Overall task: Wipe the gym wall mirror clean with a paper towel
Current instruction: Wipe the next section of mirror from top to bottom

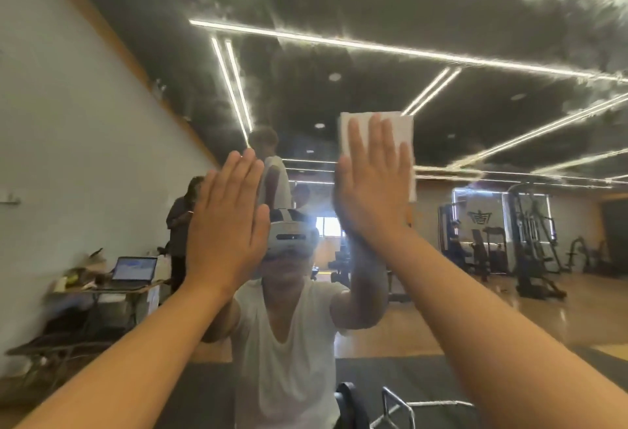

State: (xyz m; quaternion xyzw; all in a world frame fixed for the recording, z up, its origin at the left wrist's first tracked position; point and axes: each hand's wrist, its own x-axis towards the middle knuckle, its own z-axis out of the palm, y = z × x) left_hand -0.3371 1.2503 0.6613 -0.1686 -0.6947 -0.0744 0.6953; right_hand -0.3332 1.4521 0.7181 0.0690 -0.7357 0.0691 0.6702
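- Streaked mirror (339, 64) reflects a laptop (134, 268) at 8 o'clock and weight machines (530, 241) at 3 o'clock.
- Right hand (373, 190), grip released, presses the paper towel (402, 129) flat; the towel pokes out at 12 o'clock.
- Left hand (224, 224) is flat, grip released.

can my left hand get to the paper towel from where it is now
Probably yes: the left hand is open, raised beside the right hand, with nothing between them. But the right hand covers most of the paper towel; only its top and right edge show.

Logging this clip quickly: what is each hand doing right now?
Left hand: open, fingers straight, flat toward the smeared wall mirror, holding nothing.
Right hand: open, straight fingers pressing a folded white paper towel on the mirror.
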